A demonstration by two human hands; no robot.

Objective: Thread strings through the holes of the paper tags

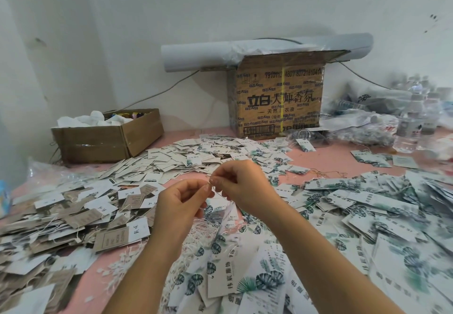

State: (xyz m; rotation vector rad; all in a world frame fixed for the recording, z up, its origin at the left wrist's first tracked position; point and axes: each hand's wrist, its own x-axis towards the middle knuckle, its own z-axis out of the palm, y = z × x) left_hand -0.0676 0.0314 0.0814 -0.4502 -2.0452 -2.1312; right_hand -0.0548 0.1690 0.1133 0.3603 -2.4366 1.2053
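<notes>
I note L hand (181,203) and R hand (241,186) raised close together over pink surface (331,159), fingertips of both pinching thin white string (216,192). Leaf-print paper tags (245,277) heaped directly below, loose strings among them. Printed cardboard box (279,98) at rear.

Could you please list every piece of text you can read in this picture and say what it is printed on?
"立白 大师香氛": large print on the tall cardboard box.
"天然…衣液": line beneath, partly covered by the yellow strap.
"7910113": start of the number along that box's top; rest unclear.
Leaf-print tags, brown tags, water bottles: print too blurred or small to read.
</notes>
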